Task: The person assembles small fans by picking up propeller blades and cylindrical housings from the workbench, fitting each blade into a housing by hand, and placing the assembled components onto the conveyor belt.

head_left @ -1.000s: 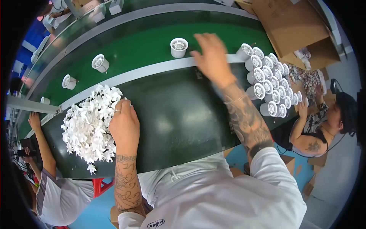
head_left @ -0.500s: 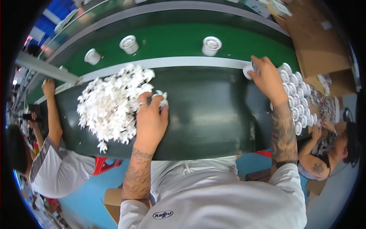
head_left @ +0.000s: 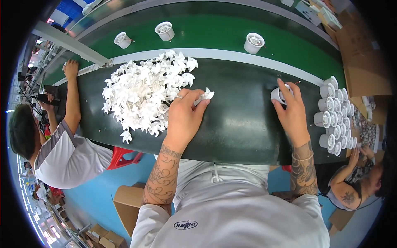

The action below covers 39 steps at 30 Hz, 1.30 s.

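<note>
My left hand (head_left: 185,118) pinches one white fan blade (head_left: 205,96) between thumb and fingers. It is just right of a large heap of loose white fan blades (head_left: 138,93) on the dark work surface (head_left: 235,128). Farther right, my right hand (head_left: 292,108) grips a white cup-shaped housing (head_left: 276,96) from above. The housing's round top is partly hidden by my fingers. Beyond my right hand, several similar white housings (head_left: 331,118) lie stacked on their sides, round ends facing outward.
Three white housings, one of them upright (head_left: 254,43), sit on the green belt (head_left: 206,31) behind a pale rail (head_left: 231,55). A metal post (head_left: 70,43) crosses at the left. Co-workers sit on both sides. Cardboard boxes (head_left: 364,62) stand at the far right.
My left hand has come away from the heap with a fan blade. My right hand has brought the housing from the rail toward me over the dark surface. The whole view has shifted.
</note>
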### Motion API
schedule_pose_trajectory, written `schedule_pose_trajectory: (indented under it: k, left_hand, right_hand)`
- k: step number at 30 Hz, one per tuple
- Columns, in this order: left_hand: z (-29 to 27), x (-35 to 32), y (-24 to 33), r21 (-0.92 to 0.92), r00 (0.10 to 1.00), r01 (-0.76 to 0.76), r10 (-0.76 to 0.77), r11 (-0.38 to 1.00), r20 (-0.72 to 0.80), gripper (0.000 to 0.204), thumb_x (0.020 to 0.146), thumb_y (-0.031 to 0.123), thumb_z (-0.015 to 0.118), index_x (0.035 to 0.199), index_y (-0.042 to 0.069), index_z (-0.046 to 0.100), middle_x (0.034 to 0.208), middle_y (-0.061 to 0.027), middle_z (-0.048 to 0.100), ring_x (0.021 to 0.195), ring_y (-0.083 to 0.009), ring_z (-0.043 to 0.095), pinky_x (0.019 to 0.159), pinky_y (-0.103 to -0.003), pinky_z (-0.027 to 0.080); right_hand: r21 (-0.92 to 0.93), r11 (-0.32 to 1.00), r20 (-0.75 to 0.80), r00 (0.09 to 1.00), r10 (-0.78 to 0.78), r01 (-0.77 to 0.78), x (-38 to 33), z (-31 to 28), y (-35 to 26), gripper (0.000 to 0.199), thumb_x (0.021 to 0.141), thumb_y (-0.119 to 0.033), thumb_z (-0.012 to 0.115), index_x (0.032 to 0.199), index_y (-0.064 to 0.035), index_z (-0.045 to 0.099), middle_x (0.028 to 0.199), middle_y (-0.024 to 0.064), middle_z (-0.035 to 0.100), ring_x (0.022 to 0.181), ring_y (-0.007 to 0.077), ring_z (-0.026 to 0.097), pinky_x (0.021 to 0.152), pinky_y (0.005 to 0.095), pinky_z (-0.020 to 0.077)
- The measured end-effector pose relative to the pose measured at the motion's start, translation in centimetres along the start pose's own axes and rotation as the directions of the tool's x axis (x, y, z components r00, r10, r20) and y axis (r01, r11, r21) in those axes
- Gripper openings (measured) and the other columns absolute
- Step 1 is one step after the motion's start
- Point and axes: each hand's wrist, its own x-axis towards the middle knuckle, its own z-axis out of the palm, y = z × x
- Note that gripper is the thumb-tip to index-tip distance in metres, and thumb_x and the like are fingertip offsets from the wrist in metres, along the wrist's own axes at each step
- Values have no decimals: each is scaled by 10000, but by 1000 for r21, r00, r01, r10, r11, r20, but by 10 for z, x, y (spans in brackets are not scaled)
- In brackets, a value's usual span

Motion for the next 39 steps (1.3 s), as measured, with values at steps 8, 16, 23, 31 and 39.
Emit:
schedule_pose_trajectory:
  k: [8, 16, 23, 31, 39]
  left_hand:
    - [5, -14, 33, -512, 963, 258, -260, 820, 69, 278, 897, 53, 685, 1144, -37, 594, 970, -64, 694, 764, -100, 656, 677, -225, 528]
    - [8, -37, 87, -799, 983, 178, -61, 574, 176, 162, 865, -10, 699, 1026, -21, 698, 1098, -77, 593, 825, -106, 616, 708, -230, 527]
    - [17, -34, 90, -562, 966, -202, 256, 802, 18, 176, 813, -50, 712, 988, -34, 699, 1214, -115, 545, 958, -188, 619, 793, -294, 528]
    - [-3, -45, 92, -420, 910, -411, 389, 810, -141, 204, 722, -85, 747, 921, -67, 703, 1158, -189, 648, 831, -218, 685, 708, -280, 552]
    - [-14, -50, 95, -446, 914, -403, 375, 799, -155, 183, 685, -69, 775, 845, -61, 687, 1124, -245, 673, 915, -286, 685, 793, -334, 546]
  right_hand:
    - [911, 342, 111, 937, 331, -229, -22, 0, -34, 398, 863, -74, 694, 1209, -32, 502, 1146, 155, 637, 1053, 178, 617, 897, 315, 511]
    - [945, -129, 323, 915, 240, -300, -26, 1, -52, 466, 959, -326, 594, 1265, 14, 504, 1228, 262, 600, 1105, 280, 629, 929, 366, 526]
    - [871, -315, 420, 904, 78, -377, -40, -5, -67, 550, 973, -400, 554, 1307, 32, 487, 1250, 201, 587, 1139, 293, 598, 968, 427, 492]
    - [815, -433, 443, 896, 36, -385, -46, -18, -90, 314, 941, -256, 644, 1152, -27, 598, 1089, 105, 665, 996, 205, 647, 868, 366, 526]
    - [812, -435, 446, 895, 34, -388, -50, -21, -96, 237, 925, -233, 667, 1041, -40, 594, 1009, 66, 660, 931, 163, 639, 829, 343, 520]
